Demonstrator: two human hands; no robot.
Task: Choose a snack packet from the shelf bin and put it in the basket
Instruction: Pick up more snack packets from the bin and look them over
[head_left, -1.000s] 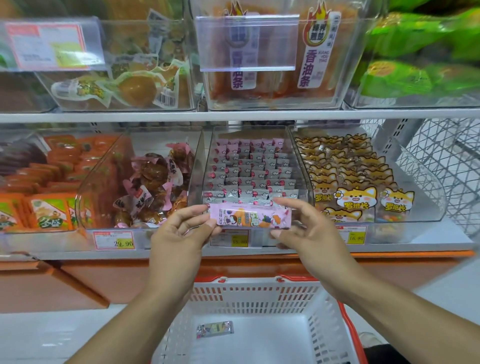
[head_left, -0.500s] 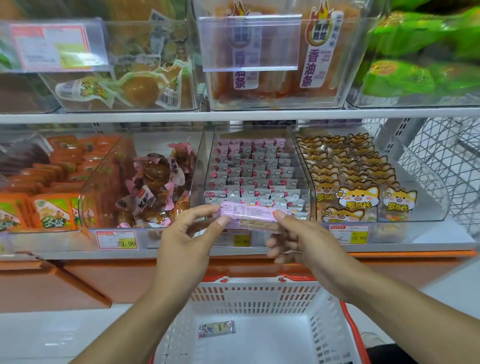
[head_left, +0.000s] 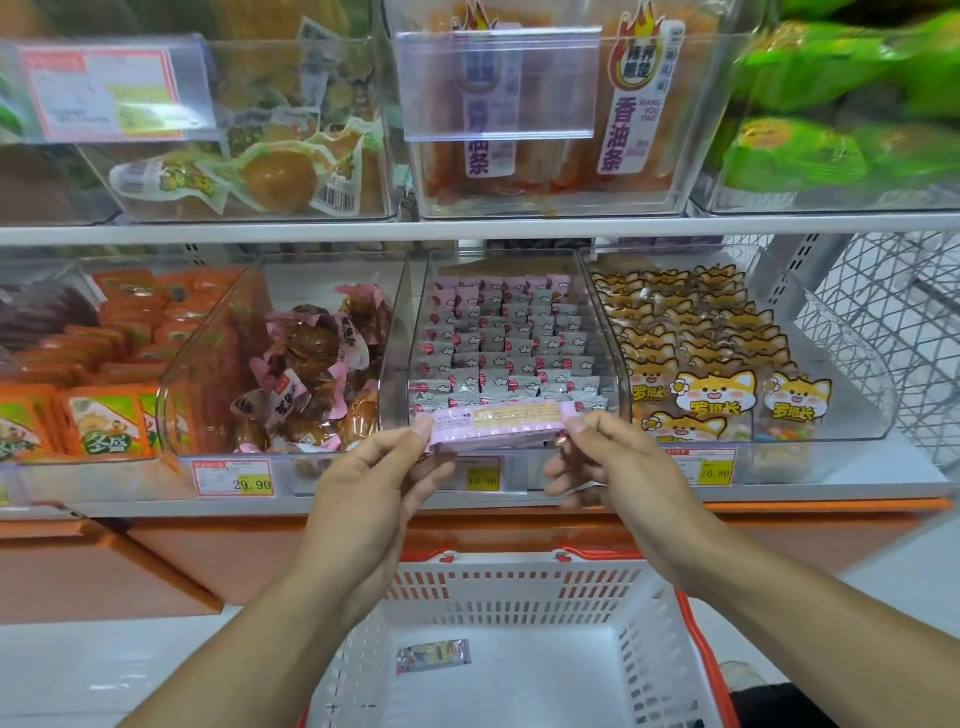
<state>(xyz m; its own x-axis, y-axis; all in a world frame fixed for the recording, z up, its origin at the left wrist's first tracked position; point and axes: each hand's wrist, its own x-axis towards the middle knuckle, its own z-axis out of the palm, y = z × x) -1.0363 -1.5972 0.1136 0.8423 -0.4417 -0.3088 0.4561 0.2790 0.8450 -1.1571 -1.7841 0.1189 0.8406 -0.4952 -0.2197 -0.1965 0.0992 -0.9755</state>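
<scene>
Left hand (head_left: 363, 488) and right hand (head_left: 618, 467) pinch flat glossy pink packet (head_left: 498, 423) ends

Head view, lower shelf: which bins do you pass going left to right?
Orange packet bin → brown wrapped snacks bin → pink-and-white packet bin → cartoon fox packet bin.

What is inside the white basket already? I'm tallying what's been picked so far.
One small snack packet lies flat on the floor of the white basket. The forearms cover the basket's near corners, so anything there is hidden.
</scene>
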